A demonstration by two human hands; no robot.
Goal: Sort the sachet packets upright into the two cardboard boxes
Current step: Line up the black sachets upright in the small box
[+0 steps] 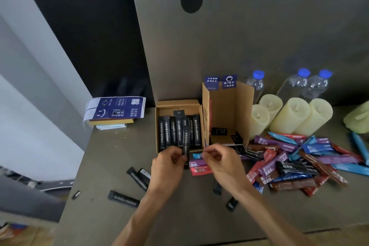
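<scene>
My left hand [169, 163] pinches a black sachet [186, 143] upright at the front edge of the left cardboard box [158, 126]. That box holds several black sachets standing in a row. My right hand [218, 159] hovers just right of it, fingers curled, and nothing shows in it. The taller right cardboard box [229, 106] stands open with a few black sachets at its bottom. A heap of coloured sachets [299, 158] in purple, red, blue, brown and black lies to the right. Loose black sachets [123, 198] lie on the table near my left forearm.
Several cream candles [287, 115] and three water bottles [295, 84] stand behind the heap. A flattened blue carton [114, 109] rests on a small stack at the table's left edge. A grey panel rises behind the boxes. A pale green object [358, 119] sits at far right.
</scene>
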